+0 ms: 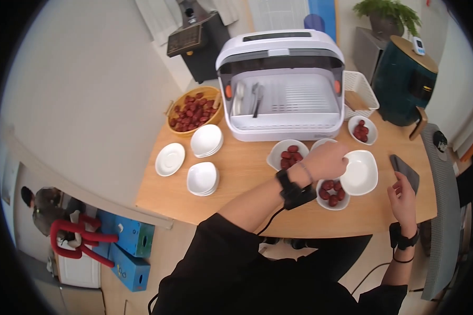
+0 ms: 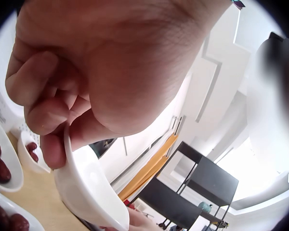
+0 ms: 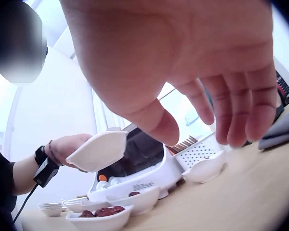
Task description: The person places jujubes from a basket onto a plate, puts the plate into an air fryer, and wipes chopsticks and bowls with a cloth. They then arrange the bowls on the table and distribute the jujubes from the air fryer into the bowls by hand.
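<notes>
My left hand (image 1: pixel 328 161) pinches the rim of an empty white bowl (image 1: pixel 360 173), held tilted above the table; the left wrist view shows thumb and fingers on the rim of the bowl (image 2: pixel 89 185). My right hand (image 1: pixel 402 199) holds nothing, its fingers loosely extended near a dark flat object (image 1: pixel 405 172) at the table's right. In the right wrist view the hand (image 3: pixel 183 72) hangs open. Below the held bowl stands a bowl of red dates (image 1: pixel 332 195); another bowl of dates (image 1: pixel 289 154) and a partly hidden white bowl (image 1: pixel 323 143) stand behind it.
White dish stacks (image 1: pixel 207 139) and a basket of dates (image 1: pixel 193 111) stand left. A white dish cabinet (image 1: pixel 281 86) stands at the back. Right of it are a date bowl (image 1: pixel 362 130), a white basket (image 1: pixel 360 89) and a green appliance (image 1: pixel 404 81). A person (image 1: pixel 47 210) is at far left.
</notes>
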Available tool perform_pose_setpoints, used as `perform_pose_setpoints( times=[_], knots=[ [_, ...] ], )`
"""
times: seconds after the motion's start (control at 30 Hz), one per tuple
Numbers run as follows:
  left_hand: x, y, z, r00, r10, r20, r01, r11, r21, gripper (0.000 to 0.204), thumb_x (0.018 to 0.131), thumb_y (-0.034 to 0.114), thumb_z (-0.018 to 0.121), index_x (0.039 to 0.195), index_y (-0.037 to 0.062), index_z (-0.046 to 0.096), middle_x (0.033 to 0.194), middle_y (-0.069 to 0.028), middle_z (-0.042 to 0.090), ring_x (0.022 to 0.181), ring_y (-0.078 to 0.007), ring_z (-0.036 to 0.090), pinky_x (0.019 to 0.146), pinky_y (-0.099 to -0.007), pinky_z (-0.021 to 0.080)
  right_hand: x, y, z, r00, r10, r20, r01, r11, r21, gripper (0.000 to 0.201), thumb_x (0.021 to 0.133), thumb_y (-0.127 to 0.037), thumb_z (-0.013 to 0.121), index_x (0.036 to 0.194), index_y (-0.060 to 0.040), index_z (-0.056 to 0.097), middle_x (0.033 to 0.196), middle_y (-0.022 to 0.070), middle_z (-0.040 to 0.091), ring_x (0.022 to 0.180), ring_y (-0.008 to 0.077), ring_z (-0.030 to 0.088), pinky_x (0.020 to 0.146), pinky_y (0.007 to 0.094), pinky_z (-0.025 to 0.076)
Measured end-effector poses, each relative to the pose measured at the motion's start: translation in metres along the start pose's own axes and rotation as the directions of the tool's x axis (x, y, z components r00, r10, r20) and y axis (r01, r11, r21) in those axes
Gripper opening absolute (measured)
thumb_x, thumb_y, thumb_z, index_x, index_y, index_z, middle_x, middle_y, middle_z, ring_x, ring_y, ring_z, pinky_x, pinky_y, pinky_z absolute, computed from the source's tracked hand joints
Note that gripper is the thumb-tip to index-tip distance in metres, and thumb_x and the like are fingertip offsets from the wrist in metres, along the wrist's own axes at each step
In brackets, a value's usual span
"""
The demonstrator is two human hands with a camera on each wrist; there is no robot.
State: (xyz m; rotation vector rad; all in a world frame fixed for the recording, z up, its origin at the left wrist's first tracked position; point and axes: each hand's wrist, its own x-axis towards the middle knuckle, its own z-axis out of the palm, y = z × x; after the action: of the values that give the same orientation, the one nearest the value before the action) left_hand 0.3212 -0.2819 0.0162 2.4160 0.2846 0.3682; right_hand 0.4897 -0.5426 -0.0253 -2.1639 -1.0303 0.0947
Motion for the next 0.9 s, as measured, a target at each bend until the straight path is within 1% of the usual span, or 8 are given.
perform_pose_setpoints(
  times=[0.1, 0.17, 0.33, 0.4, 0.47, 0.6, 0.73, 0.9],
  knots=[
    [-0.073, -0.011, -0.053, 0.999, -0.039, -0.021, 0.039, 0.999, -0.03, 0.02, 0.091, 0.018, 0.057, 0.095, -0.0008, 0.061, 0.082, -0.0204, 0.064, 0.077, -0.0373, 0.063, 0.068, -0.0421, 0.049, 0.005, -0.023, 0.014, 0.996, -0.063, 0.06, 0.059, 0.996, 0.065, 0.049, 0.085, -0.003, 0.063, 0.132, -0.0012, 0.051, 0.08, 0.01, 0.061, 0.069, 0.0194, 0.058, 0.065, 0.0313, 0.048],
    [-0.125, -0.026, -0.091, 0.976, -0.216, -0.008, 0.215, 0.974, -0.069, 0.018, 0.094, 0.016, 0.056, 0.099, -0.0005, 0.062, 0.079, -0.0169, 0.062, 0.072, -0.0294, 0.06, 0.068, -0.0389, 0.048, 0.01, -0.029, 0.021, 0.993, -0.085, 0.08, 0.078, 0.992, 0.095, 0.05, 0.085, -0.003, 0.063, 0.134, -0.0017, 0.049, 0.081, 0.0103, 0.061, 0.07, 0.0187, 0.059, 0.065, 0.0308, 0.048],
    [-0.26, -0.121, -0.156, 0.691, -0.588, -0.421, 0.645, 0.764, -0.01, 0.024, 0.092, 0.02, 0.062, 0.101, -0.0022, 0.067, 0.067, -0.0089, 0.061, 0.061, -0.0179, 0.056, 0.059, -0.0349, 0.047, 0.023, -0.035, 0.039, 0.994, -0.077, 0.074, 0.067, 0.99, 0.126, 0.053, 0.087, -0.005, 0.063, 0.137, -0.0027, 0.047, 0.08, 0.011, 0.063, 0.069, 0.0176, 0.06, 0.064, 0.03, 0.049],
    [-0.312, -0.171, -0.166, 0.573, -0.679, -0.458, 0.708, 0.692, -0.14, 0.023, 0.092, 0.018, 0.061, 0.098, -0.0039, 0.066, 0.064, -0.0057, 0.06, 0.054, -0.0121, 0.052, 0.05, -0.0302, 0.042, 0.022, -0.041, 0.049, 0.989, 0.005, 0.149, -0.025, 0.99, 0.136, 0.054, 0.087, -0.007, 0.064, 0.138, -0.003, 0.046, 0.078, 0.0115, 0.064, 0.067, 0.0183, 0.061, 0.063, 0.0306, 0.049],
    [-0.324, -0.16, -0.164, 0.465, -0.777, -0.423, 0.69, 0.618, -0.376, 0.023, 0.093, 0.016, 0.059, 0.099, -0.0045, 0.065, 0.064, -0.0042, 0.06, 0.048, -0.0076, 0.048, 0.043, -0.0248, 0.036, 0.019, -0.049, 0.058, 0.967, 0.042, 0.252, -0.08, 0.986, 0.144, 0.055, 0.089, -0.012, 0.065, 0.139, -0.0015, 0.046, 0.078, 0.0133, 0.066, 0.066, 0.0212, 0.063, 0.063, 0.0322, 0.051],
    [-0.321, -0.159, -0.147, 0.462, -0.823, -0.332, 0.613, 0.566, -0.551, 0.023, 0.093, 0.015, 0.059, 0.104, -0.0042, 0.064, 0.065, -0.0031, 0.061, 0.047, -0.0051, 0.047, 0.041, -0.0215, 0.034, 0.011, -0.057, 0.066, 0.924, 0.038, 0.38, -0.077, 0.993, 0.087, 0.056, 0.089, -0.017, 0.066, 0.138, 0.0003, 0.046, 0.08, 0.016, 0.068, 0.068, 0.0246, 0.066, 0.065, 0.0344, 0.052],
    [-0.32, -0.16, -0.136, 0.451, -0.735, -0.507, 0.608, 0.669, -0.428, 0.025, 0.093, 0.013, 0.059, 0.112, -0.0019, 0.062, 0.065, -0.0051, 0.062, 0.05, -0.0075, 0.052, 0.044, -0.0219, 0.037, 0.006, -0.067, 0.083, 0.915, 0.035, 0.402, -0.082, 0.992, 0.099, 0.052, 0.089, -0.017, 0.065, 0.135, 0.0013, 0.05, 0.082, 0.0199, 0.068, 0.072, 0.0298, 0.068, 0.068, 0.038, 0.053],
    [-0.318, -0.132, -0.137, 0.444, -0.744, -0.499, 0.537, 0.667, -0.517, 0.025, 0.095, 0.012, 0.057, 0.117, 0.0011, 0.058, 0.064, -0.0024, 0.059, 0.053, -0.0077, 0.053, 0.046, -0.023, 0.038, 0.001, -0.06, 0.093, 0.919, 0.007, 0.393, -0.064, 0.989, 0.132, 0.042, 0.089, -0.008, 0.059, 0.129, 0.0016, 0.054, 0.082, 0.0219, 0.067, 0.072, 0.0311, 0.068, 0.066, 0.0372, 0.052]
  ],
)
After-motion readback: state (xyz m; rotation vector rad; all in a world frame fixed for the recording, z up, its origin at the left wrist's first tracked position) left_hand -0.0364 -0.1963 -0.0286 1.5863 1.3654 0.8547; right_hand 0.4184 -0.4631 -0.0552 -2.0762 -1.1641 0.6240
